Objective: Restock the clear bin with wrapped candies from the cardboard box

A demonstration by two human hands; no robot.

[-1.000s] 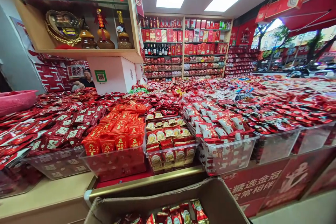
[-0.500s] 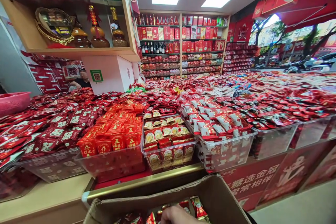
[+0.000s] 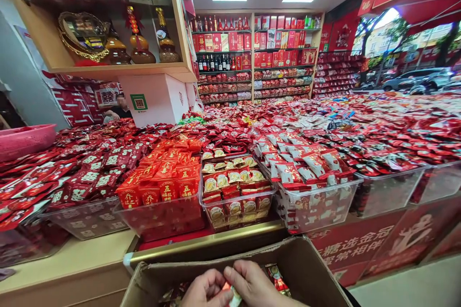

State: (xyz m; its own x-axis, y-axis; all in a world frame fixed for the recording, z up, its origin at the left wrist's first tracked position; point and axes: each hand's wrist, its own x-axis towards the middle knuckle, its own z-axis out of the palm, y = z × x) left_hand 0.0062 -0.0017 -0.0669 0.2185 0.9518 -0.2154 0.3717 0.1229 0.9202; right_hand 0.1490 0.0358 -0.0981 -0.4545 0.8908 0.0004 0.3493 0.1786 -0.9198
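Observation:
Low in the head view, my left hand [image 3: 206, 289] and my right hand [image 3: 254, 284] meet over an open cardboard box [image 3: 306, 264]. Their fingertips pinch a small wrapped candy [image 3: 235, 296], red and pale, partly covered by the fingers. Inside the box, red and gold wrapped candies [image 3: 276, 278] show beyond my right hand, and more lie in shadow on the left. Just past the box stands a clear plastic bin [image 3: 237, 197] holding neat rows of similar red and gold packets.
Beside that bin are a bin of orange-red packets [image 3: 163, 189] and one of red and white packets [image 3: 306, 163]. A gold-edged counter rim [image 3: 216, 237] runs behind the box. A pink basket [image 3: 27, 141] is at left; a person [image 3: 120, 108] sits farther back.
My left hand has come into view and joined my right hand, which has risen slightly in the box. A candy now shows between them. The view has turned a little left.

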